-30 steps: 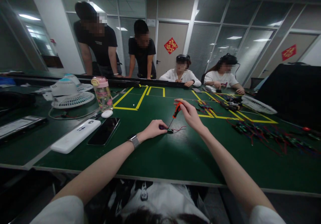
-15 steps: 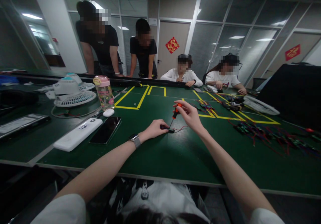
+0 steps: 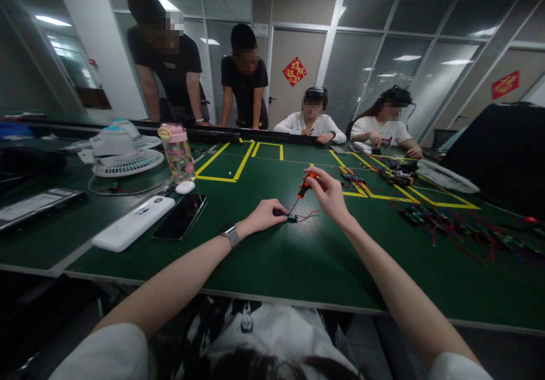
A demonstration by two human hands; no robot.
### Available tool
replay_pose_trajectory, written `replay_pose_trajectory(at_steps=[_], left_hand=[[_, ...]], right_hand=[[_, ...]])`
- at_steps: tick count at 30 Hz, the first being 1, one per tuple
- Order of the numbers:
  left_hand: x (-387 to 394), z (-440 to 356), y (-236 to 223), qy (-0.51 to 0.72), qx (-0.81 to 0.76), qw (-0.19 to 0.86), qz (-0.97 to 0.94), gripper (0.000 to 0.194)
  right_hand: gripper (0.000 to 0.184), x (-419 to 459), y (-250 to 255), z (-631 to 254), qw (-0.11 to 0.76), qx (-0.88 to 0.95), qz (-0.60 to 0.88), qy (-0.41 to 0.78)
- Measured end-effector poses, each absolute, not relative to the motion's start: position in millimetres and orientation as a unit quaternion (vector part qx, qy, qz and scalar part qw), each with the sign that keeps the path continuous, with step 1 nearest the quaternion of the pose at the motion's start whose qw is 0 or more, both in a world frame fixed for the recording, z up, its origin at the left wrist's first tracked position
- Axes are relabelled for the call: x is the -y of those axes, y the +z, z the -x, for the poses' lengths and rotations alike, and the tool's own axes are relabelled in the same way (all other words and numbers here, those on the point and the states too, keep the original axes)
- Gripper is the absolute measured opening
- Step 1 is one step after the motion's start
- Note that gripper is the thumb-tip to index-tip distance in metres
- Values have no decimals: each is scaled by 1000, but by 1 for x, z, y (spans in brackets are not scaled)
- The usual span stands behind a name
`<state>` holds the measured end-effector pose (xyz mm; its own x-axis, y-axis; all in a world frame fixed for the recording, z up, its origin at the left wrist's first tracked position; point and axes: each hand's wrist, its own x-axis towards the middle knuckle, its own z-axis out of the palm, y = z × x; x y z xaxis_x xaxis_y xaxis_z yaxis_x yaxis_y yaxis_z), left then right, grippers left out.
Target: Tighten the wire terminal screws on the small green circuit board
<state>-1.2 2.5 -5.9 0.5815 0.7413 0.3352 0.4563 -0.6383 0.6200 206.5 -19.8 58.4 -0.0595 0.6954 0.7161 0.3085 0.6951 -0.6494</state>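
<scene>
My right hand (image 3: 331,197) grips a screwdriver (image 3: 304,189) with an orange and black handle, its fingers closed near the handle's top. The shaft slants down to the left, and its tip meets a small green circuit board (image 3: 292,218) with thin red wires trailing right. Whether the tip sits in a screw is too small to tell. My left hand (image 3: 268,215) is closed at the board's left end, thumb and fingers pinching a dark piece there. Its wrist wears a watch (image 3: 230,234) on a metal band.
Left of my hands lie a black phone (image 3: 180,216), a white power bank (image 3: 133,224), a clear bottle (image 3: 177,155) and white fans (image 3: 128,155). At right are piled wired boards (image 3: 443,221) and a black bag (image 3: 498,153). Several people are across the green table (image 3: 255,272).
The screwdriver's handle has shifted slightly right with my right hand and leans a little more. My left hand stays at the board. The camera view has moved slightly.
</scene>
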Motion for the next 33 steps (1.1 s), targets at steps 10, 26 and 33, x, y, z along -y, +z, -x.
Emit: replay_pose_trajectory(at_steps=[10,26,33], left_hand=[[0,-1,-4,302,-353,250,-849,14],[1,-2,-6,313,-353,235,-850,13],[2,-1,-4,310,-355,245,-847,15]], right_hand=[[30,28,63,-187,536,769,340,75],[30,16,61,-200,575,722,364,126],[42,13,62,-206,578,695,328,275]])
